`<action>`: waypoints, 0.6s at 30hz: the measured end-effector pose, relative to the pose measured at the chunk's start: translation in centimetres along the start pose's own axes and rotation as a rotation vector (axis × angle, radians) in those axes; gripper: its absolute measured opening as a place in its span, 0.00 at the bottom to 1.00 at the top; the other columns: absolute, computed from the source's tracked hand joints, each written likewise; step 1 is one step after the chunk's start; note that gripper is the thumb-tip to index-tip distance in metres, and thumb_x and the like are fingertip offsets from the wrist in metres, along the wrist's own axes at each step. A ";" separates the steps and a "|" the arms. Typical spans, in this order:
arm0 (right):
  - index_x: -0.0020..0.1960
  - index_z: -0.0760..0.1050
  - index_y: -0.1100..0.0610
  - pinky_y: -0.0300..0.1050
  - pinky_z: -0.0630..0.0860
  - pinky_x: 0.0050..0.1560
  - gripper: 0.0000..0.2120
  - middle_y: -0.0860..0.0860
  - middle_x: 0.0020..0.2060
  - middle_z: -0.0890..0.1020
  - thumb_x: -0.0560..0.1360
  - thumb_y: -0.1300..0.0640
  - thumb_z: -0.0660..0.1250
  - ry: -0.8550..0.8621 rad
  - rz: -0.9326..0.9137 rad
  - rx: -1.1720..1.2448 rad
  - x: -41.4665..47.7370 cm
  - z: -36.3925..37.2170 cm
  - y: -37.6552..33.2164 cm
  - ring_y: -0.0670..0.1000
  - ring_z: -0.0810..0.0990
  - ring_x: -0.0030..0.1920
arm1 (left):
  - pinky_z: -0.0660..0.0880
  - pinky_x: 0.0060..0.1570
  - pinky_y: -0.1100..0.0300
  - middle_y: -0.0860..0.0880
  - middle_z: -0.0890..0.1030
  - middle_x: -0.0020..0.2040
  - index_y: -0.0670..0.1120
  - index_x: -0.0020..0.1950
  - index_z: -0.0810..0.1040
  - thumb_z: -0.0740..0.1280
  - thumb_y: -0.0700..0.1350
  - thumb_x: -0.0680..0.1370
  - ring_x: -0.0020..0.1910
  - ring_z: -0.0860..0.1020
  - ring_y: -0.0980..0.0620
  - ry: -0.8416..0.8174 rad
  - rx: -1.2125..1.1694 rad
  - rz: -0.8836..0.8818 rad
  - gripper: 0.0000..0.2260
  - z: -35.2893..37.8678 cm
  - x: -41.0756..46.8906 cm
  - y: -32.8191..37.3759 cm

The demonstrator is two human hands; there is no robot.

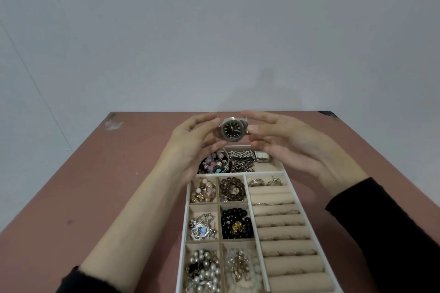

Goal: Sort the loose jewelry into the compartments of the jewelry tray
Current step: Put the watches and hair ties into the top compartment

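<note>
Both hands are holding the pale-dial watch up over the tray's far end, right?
No. The head view shows the left hand and right hand holding the dark-dial watch over the tray; the pale-dial watch lies in its far compartment.

Finding: I can read no text, brand, number or sign.

Item one: the watch (pixel 232 129), which I pinch between my left hand (pixel 190 143) and right hand (pixel 285 140) above the far end of the tray (pixel 183 240). Its dark dial shows pale hour markers and hands. Any name or numerals on it are too small and blurred for me to make out.

Item two: the square watch (pixel 262 156), lying in the tray's far compartment, towards its right side. Its face is pale, and I can read nothing on it.

Item three: the tray's white rim and beige dividers carry no lettering that I can read.
</note>
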State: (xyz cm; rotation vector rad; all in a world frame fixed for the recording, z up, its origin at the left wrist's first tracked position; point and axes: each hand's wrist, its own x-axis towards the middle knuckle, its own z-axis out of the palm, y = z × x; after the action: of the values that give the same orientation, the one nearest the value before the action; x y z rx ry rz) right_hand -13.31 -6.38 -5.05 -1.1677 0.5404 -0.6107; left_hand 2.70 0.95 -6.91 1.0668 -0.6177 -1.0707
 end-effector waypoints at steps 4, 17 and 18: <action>0.53 0.78 0.66 0.34 0.75 0.32 0.13 0.54 0.37 0.83 0.68 0.68 0.69 0.136 -0.066 -0.148 0.2 0.1 0.2 0.45 0.76 0.32 | 0.80 0.39 0.65 0.42 0.83 0.47 0.38 0.50 0.79 0.67 0.40 0.75 0.44 0.80 0.50 -0.043 -0.010 -0.037 0.07 0.2 0.1 0.1; 0.34 0.79 0.61 0.38 0.67 0.25 0.08 0.53 0.25 0.77 0.70 0.60 0.68 0.247 0.116 -0.914 -1.1 -1.4 -0.9 0.47 0.70 0.24 | 0.76 0.33 0.61 0.51 0.83 0.36 0.48 0.44 0.83 0.74 0.49 0.68 0.26 0.75 0.61 -0.030 0.785 0.144 0.08 0.6 -1.0 -0.3; 0.32 0.79 0.60 0.38 0.66 0.25 0.08 0.52 0.25 0.76 0.69 0.58 0.68 0.251 0.125 -0.960 -1.2 -1.5 -0.9 0.47 0.69 0.24 | 0.72 0.32 0.64 0.51 0.82 0.35 0.50 0.43 0.83 0.74 0.51 0.68 0.23 0.72 0.65 -0.040 0.864 0.176 0.07 0.7 -1.0 -0.5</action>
State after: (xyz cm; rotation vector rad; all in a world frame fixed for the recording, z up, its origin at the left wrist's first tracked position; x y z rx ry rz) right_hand -15.29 -6.82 -4.52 -1.9439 1.1854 -0.3812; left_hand 1.53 1.58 -7.00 1.6871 -1.2401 -0.6607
